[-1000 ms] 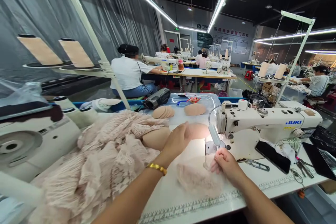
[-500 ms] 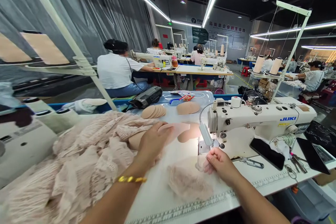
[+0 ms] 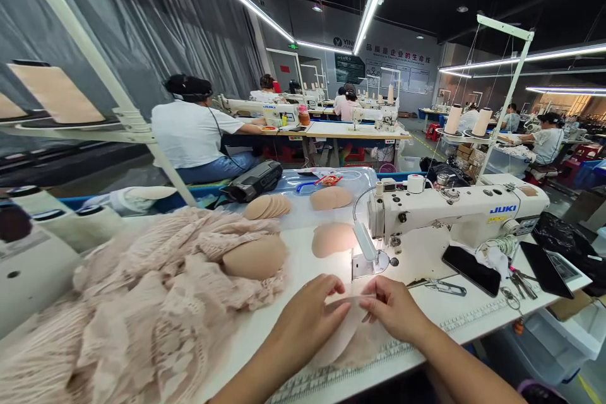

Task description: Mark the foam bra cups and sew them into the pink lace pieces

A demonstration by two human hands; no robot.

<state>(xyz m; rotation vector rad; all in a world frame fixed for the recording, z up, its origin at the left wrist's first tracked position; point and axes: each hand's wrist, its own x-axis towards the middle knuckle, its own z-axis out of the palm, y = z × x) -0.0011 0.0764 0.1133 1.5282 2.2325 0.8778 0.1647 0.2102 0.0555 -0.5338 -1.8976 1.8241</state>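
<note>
at the near side of the white tabletop [image 3: 299, 268], just short of the sewing machine's metal plate [image 3: 363, 267], a pale thin piece [image 3: 338, 336] was held up between both hands, its lower part hanging over a beige sheer cloth [image 3: 367, 348]. the right hand [image 3: 396, 310] had its grip pinched on the upper edge of the piece, thumb against fingers. the left hand [image 3: 312, 310] had its thumb laid on the piece and its index finger bent apart from the thumb; whether its remaining fingers pressed from behind could not be told.

a slim lamp [image 3: 364, 241] lit the plate. the sewing machine [image 3: 459, 202], marked juki, stood to the right. beyond the hands, one oval pad [image 3: 332, 240] lay flat near the lamp; farther back were another pad group [image 3: 330, 197] and a fanned stack [image 3: 267, 207]. to the left, a large heap of beige lace fabric [image 3: 161, 271] covered the surface, with a single rounded pad [image 3: 258, 257] resting on its edge.

right of the hands lay metal snips [image 3: 447, 288], a black phone [image 3: 473, 270] and keys [image 3: 524, 284]. a printed ruler strip [image 3: 459, 322] ran along the front edge. past the tabletop, a co-worker in a white shirt [image 3: 192, 139] sat at another machine.
</note>
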